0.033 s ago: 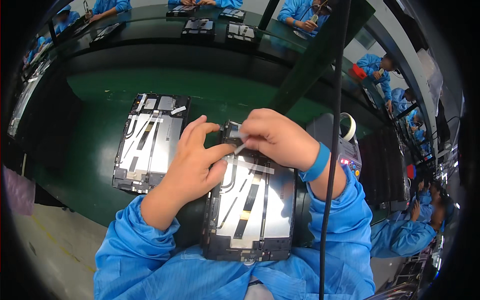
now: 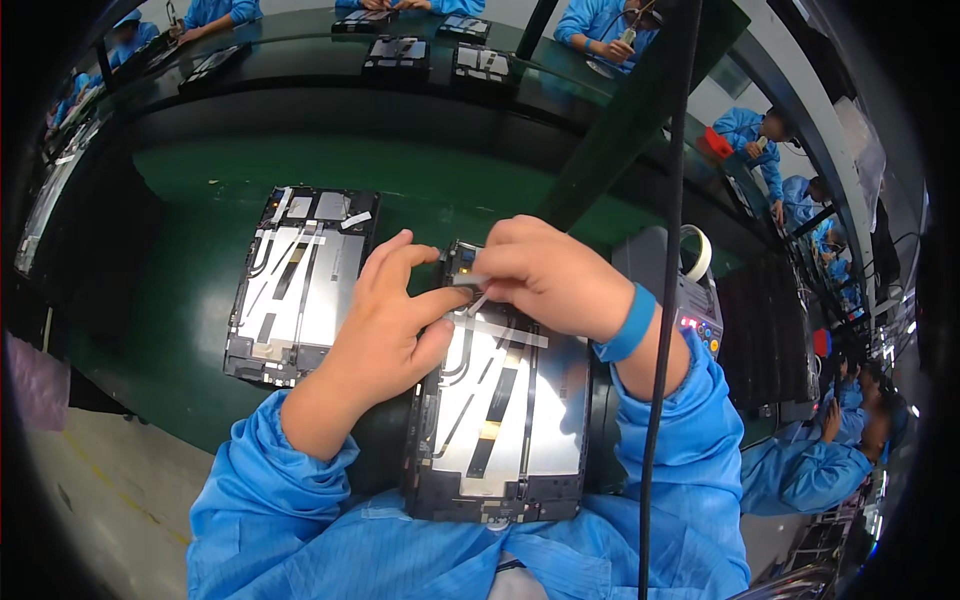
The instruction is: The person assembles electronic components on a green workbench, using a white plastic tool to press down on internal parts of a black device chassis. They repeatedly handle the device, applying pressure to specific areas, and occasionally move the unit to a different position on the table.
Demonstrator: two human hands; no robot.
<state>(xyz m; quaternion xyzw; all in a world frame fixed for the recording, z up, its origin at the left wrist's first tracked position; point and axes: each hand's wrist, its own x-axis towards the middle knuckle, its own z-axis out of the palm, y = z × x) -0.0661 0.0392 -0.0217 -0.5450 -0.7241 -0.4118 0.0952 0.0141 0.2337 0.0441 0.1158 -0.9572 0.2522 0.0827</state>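
An opened tablet-like device (image 2: 556,400), with a silver inner plate, black edges and black flex cables, lies in front of me with its lower edge close to my body. My left hand (image 2: 385,325) rests over its upper left part. The fingers are spread, and the index fingertip presses near the top. Between thumb and fingers, my right hand (image 2: 545,275) pinches a small white tape strip (image 2: 468,280) just above the device's top left section, beside that fingertip. The pinch partly hides the strip. A second opened device (image 2: 318,290) lies on the left, with white tape pieces on it.
A grey box-shaped machine (image 2: 690,300) with lit buttons and a roll of pale tape (image 2: 696,252) stands to the right. A black cable (image 2: 662,350) hangs down past my right forearm. Similar devices (image 2: 397,56) lie on the far green bench, where people in blue work.
My right hand has shifted slightly left, bringing the white tape strip closer to my left index fingertip. The left hand stays in place.
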